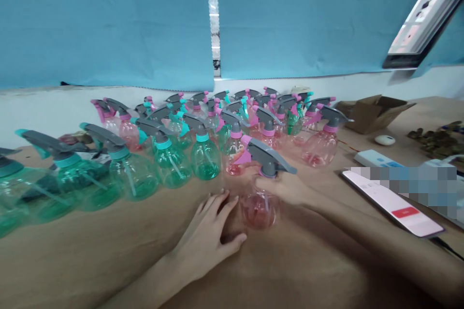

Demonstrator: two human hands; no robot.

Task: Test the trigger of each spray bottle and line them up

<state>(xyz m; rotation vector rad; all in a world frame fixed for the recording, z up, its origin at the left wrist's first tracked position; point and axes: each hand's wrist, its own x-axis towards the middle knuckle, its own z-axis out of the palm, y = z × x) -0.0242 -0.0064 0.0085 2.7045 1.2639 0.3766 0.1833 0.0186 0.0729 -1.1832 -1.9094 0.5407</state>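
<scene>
A clear pink spray bottle [259,208] with a grey and pink trigger head stands in front of me. My right hand [277,186] is closed around its neck, just below the trigger head; part of the fingers is behind the bottle. Just left of this bottle, my left hand [213,227] lies low over the table with its fingers apart and holds nothing. Beyond the hands is a green spray bottle [205,159] with a turquoise collar, and next to it a pink spray bottle [234,154].
Several more green and pink spray bottles crowd the brown table [152,251] to the left and back. On the right lie a phone [391,203], a white power strip [377,158], a white mouse [384,140] and an open cardboard box [373,113]. Blue curtains [108,24] hang behind.
</scene>
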